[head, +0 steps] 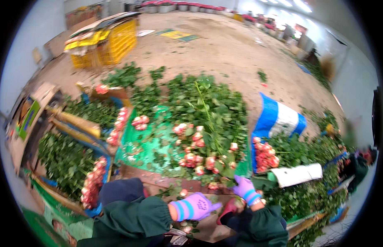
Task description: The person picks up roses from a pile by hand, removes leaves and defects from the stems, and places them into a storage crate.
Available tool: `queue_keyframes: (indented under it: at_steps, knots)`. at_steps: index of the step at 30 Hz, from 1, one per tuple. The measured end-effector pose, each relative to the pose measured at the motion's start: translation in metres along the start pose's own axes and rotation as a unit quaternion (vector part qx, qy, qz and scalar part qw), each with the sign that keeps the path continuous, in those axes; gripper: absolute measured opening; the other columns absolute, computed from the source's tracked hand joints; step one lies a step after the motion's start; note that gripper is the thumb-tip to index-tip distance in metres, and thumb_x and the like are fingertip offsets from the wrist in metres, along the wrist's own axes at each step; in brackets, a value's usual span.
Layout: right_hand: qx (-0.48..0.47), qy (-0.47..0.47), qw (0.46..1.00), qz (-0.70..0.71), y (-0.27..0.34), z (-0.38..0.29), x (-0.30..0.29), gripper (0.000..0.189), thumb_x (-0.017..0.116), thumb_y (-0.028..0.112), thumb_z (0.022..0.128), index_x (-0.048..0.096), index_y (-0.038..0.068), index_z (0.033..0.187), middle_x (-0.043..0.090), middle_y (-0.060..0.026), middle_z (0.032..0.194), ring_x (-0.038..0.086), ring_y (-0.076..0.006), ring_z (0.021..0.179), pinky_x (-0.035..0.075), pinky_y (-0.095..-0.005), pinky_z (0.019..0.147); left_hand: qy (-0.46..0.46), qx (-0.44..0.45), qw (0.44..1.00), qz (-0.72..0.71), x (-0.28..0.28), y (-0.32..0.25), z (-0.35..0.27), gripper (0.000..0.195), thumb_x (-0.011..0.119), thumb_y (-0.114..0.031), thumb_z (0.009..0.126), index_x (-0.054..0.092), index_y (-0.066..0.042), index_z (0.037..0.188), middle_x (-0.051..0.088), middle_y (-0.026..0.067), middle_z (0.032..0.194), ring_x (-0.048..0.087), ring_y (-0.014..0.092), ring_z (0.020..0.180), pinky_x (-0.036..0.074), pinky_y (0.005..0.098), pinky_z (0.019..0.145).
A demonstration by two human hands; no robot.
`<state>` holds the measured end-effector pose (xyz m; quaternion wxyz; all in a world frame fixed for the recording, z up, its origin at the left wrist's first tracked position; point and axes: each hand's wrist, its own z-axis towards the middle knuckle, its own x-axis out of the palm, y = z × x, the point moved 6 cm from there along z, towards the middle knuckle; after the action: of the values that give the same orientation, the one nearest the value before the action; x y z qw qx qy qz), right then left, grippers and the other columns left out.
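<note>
My left hand (196, 207), in a purple glove with blue bands, is above the floor between my legs. Its index finger points right, its other fingers are largely hidden, and no held thing shows. My right hand (245, 190), in a matching glove, is at the near right edge of the rose heap; its fingertips meet leaves, and any grip is unclear. Pink-and-cream rose heads (191, 159) lie toward me, with their leafy stems (206, 95) stretching away over a green sheet (142, 157). One long bare stem (203, 102) lies on top.
At left, padded dividers (75, 122) separate rose bundles (94, 182). A blue-and-white wrap (279, 115) stands behind more roses (265, 156) at right, near a white roll (299, 175). Yellow crates (122, 40) stand farther back. Another person (359, 169) is at the far right.
</note>
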<state>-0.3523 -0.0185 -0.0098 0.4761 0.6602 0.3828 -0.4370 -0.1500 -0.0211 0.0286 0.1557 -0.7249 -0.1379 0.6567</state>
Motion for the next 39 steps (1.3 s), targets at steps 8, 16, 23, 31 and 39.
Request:
queue_keyframes:
  at_steps: [8,16,23,31,39]
  knots:
    - [-0.107,0.126,0.961,-0.222,-0.001,-0.028,0.068,0.049,0.062,0.017,0.073,0.055,0.022,0.121,0.065,-0.0091,0.092,0.063,-0.0295,0.085,0.049,-0.0414,0.073,-0.056,-0.032,0.998,0.011,0.025,-0.003,-0.036,0.038,0.057,-0.023,0.081,0.055,-0.007,0.115,0.055,0.0074,0.063,0.053,0.029,0.053,0.04,0.0399,0.054]
    - [-0.145,0.216,0.927,-0.27,0.044,-0.015,0.163,0.031,0.052,0.016,0.082,0.057,0.019,0.112,0.066,-0.0067,0.09,0.065,-0.026,0.086,0.048,-0.0415,0.069,0.015,-0.067,0.997,0.025,0.047,0.001,-0.053,0.023,0.056,-0.02,0.08,0.059,-0.011,0.101,0.058,0.0046,0.07,0.059,0.026,0.06,0.04,0.0394,0.052]
    - [-0.165,0.211,0.933,-0.239,0.069,0.002,0.222,0.021,0.051,0.016,0.084,0.06,0.016,0.103,0.067,-0.0071,0.09,0.066,-0.0284,0.087,0.047,-0.0467,0.069,-0.041,-0.105,0.993,-0.014,0.044,0.012,-0.067,0.016,0.051,-0.021,0.085,0.061,-0.013,0.095,0.057,0.0056,0.063,0.056,0.025,0.054,0.04,0.0397,0.051]
    - [-0.1,0.182,0.963,-0.173,0.064,0.008,0.255,0.023,0.048,0.018,0.087,0.07,0.015,0.087,0.07,-0.0099,0.086,0.067,-0.0281,0.08,0.048,-0.0452,0.065,0.067,-0.061,0.996,-0.007,0.037,0.01,-0.068,0.032,0.052,-0.023,0.085,0.055,-0.01,0.114,0.06,0.0067,0.067,0.061,0.025,0.06,0.046,0.0386,0.057]
    - [-0.008,0.224,0.964,-0.145,0.033,0.045,0.291,0.027,0.049,0.015,0.086,0.066,0.019,0.106,0.066,-0.0055,0.101,0.064,-0.0256,0.094,0.049,-0.0452,0.071,0.128,-0.052,0.99,0.0,0.032,0.012,-0.056,0.044,0.056,-0.036,0.087,0.053,-0.01,0.122,0.059,0.0075,0.07,0.058,0.027,0.06,0.045,0.0396,0.056]
